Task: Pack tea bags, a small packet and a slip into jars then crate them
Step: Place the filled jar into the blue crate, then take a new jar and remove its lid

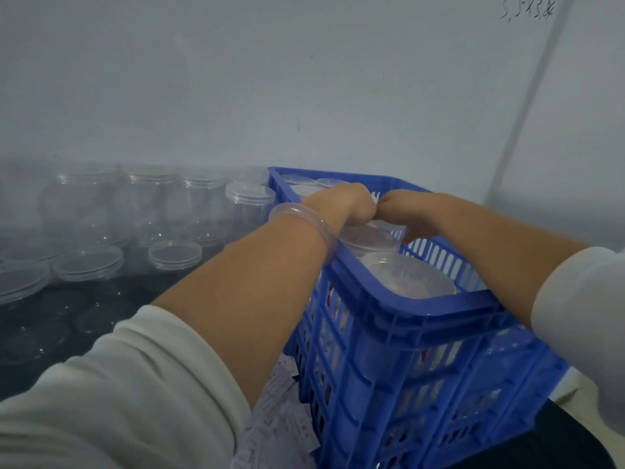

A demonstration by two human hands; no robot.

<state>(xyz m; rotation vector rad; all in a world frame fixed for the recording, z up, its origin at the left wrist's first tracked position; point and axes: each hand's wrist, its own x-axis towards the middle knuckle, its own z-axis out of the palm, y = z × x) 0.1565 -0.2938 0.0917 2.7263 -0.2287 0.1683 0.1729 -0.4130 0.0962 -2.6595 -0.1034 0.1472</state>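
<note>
A blue slatted crate (426, 301) stands at the right and holds several lidded clear jars, the nearest jar (411, 277) by the front rim. Both my hands reach down into the middle of the crate, side by side and touching. My left hand (341, 203), with a clear bangle on the wrist, curls its fingers downward over a lidded jar (389, 226). My right hand (406, 211) curls over the same jar from the right, with its fingertips showing beside the lid. Most of that jar is hidden under the hands.
Empty clear jars (148, 201) stand in a row along the wall at the left, and one capped jar (250, 198) is beside the crate. Loose clear lids (88, 262) lie on the dark table in front of them. A pile of printed paper slips (280, 418) lies at the crate's near left corner.
</note>
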